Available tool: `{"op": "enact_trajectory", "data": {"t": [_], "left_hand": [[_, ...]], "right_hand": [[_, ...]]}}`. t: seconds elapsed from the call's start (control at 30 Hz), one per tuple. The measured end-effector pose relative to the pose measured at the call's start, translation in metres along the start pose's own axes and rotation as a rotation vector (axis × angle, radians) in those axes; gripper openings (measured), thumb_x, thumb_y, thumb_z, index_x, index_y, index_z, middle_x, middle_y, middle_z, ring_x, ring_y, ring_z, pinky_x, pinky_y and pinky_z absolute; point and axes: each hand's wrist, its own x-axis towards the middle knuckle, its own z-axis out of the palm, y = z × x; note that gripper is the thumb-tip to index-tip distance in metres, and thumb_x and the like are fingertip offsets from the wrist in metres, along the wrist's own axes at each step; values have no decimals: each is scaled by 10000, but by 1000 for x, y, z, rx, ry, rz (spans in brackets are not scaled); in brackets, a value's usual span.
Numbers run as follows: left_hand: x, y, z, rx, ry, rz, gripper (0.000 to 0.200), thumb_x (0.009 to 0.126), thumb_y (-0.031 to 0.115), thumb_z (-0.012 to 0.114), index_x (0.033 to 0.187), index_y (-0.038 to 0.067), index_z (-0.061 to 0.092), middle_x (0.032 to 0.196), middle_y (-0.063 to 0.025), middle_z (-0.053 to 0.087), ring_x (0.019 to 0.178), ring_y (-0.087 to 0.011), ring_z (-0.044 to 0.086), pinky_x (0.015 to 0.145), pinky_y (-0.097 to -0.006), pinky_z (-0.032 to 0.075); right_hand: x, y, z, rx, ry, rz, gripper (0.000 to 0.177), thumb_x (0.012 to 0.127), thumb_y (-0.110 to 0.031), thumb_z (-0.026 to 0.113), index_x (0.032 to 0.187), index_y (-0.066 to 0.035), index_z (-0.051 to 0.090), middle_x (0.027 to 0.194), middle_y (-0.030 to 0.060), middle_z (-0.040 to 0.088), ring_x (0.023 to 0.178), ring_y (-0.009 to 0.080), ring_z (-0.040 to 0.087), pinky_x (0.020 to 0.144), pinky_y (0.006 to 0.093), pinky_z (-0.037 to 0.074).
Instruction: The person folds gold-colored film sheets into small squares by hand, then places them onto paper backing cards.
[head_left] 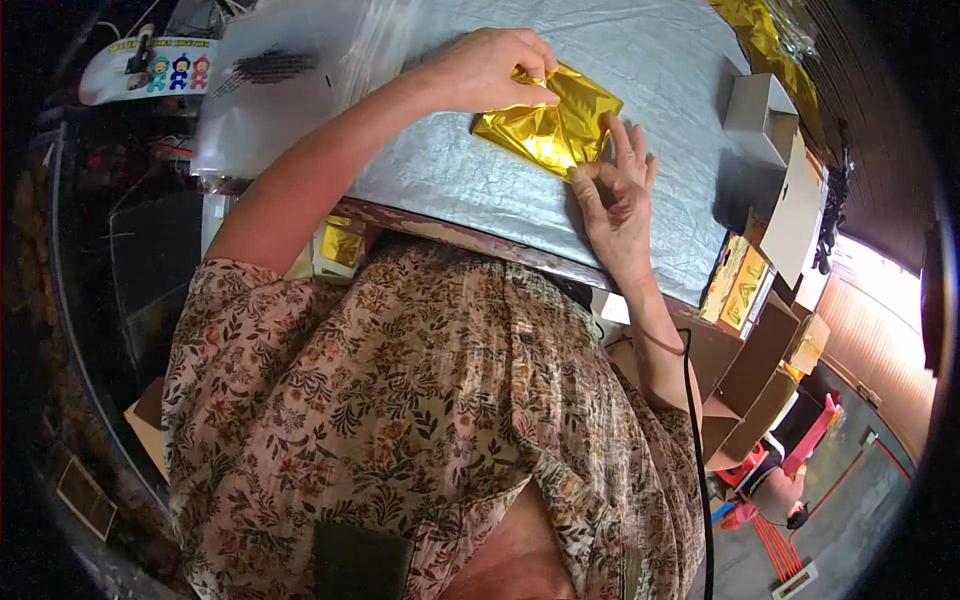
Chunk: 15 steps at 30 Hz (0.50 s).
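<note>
A shiny gold foil sheet (530,133), creased and looking partly folded, lies over the silvery-grey covered tabletop (430,170). My left hand (497,72) reaches in from the left, thumb and fingers closed in a pinch on the foil's upper edge. At its near right corner, my right hand (622,205) holds the foil with thumb and forefinger, while the other fingers curve up beside the right edge. Whether the foil is one layer or has something inside cannot be made out.
Clear plastic sheeting (290,90) covers the table's left end. An open white box (762,120) stands at the right edge, near more gold foil (770,40). Cardboard boxes (755,375) sit below right. A black cable (700,470) hangs by my right arm.
</note>
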Motion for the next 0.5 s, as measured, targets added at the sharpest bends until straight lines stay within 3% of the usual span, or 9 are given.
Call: {"op": "enact_trajectory", "data": {"t": [0.13, 0.2, 0.4, 0.43, 0.5], "left_hand": [[-1, 1, 7, 51, 38, -8, 312, 915, 292, 822, 872, -3, 731, 1233, -69, 712, 1068, -248, 700, 933, -354, 545], [-2, 1, 10, 66, 67, -2, 319, 909, 293, 827, 859, -5, 726, 1216, -69, 712, 1054, -245, 699, 917, -353, 546], [-4, 2, 11, 85, 107, 33, 318, 907, 283, 825, 835, -9, 724, 1199, -69, 707, 1023, -239, 696, 886, -352, 547], [-4, 3, 10, 77, 94, 31, 317, 907, 283, 825, 837, -10, 726, 1204, -66, 706, 1023, -239, 695, 886, -353, 547], [-5, 3, 11, 67, 82, 30, 317, 906, 282, 825, 839, -12, 728, 1208, -64, 705, 1024, -239, 695, 886, -354, 548]], "right_hand": [[-8, -5, 0, 35, 26, 43, 121, 966, -154, 763, 932, -39, 781, 1667, 152, 436, 1614, 430, 196, 1275, 623, -47], [-11, -5, 1, 1, 54, 88, 172, 978, -214, 765, 998, -45, 790, 1656, 148, 463, 1602, 429, 243, 1286, 592, 27], [-15, -7, 0, 39, 96, 92, 151, 968, -183, 781, 1017, -41, 786, 1626, 212, 482, 1595, 421, 269, 1296, 551, 64], [-16, -5, 0, 35, 97, 95, 151, 968, -183, 781, 1017, -41, 786, 1626, 212, 482, 1595, 421, 269, 1296, 551, 64], [-16, -2, 1, 104, 100, 108, 107, 954, -165, 787, 984, -64, 771, 1638, 219, 451, 1599, 449, 232, 1284, 593, -38]]}}
